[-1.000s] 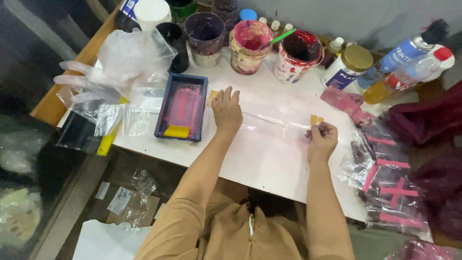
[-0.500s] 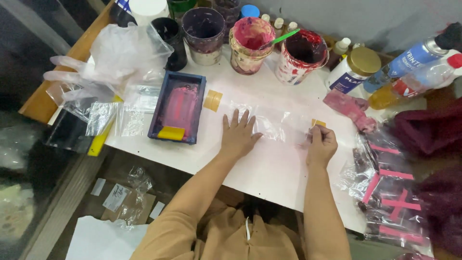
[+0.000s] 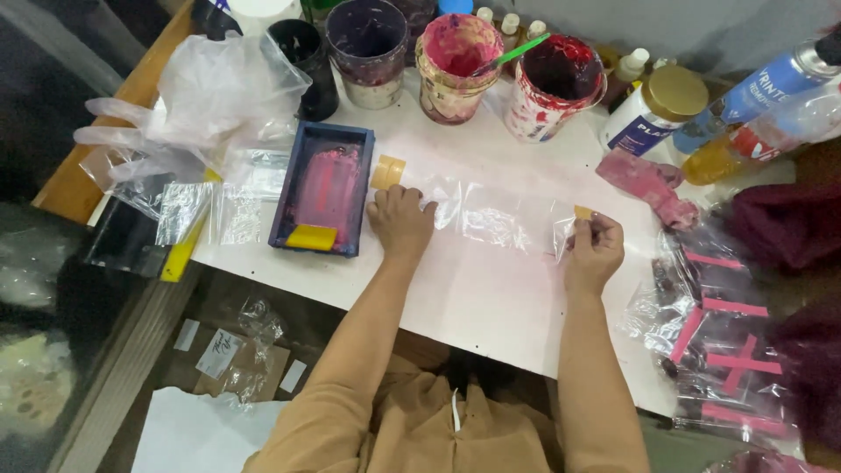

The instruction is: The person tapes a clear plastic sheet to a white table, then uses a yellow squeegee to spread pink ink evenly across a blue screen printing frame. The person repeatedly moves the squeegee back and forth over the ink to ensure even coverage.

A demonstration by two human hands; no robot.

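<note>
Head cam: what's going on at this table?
A person has a clear plastic sheet stretched flat on the white table. The left hand presses down its left end beside a tape roll; the right hand pinches the right end at a small tan tab. A blue ink tray and paint-stained cups sit behind.

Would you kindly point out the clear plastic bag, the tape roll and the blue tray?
clear plastic bag (image 3: 495, 219), head view, on its crinkled middle.
tape roll (image 3: 386, 172), head view, on its tan side.
blue tray (image 3: 298, 162), head view, on its left rim.
</note>
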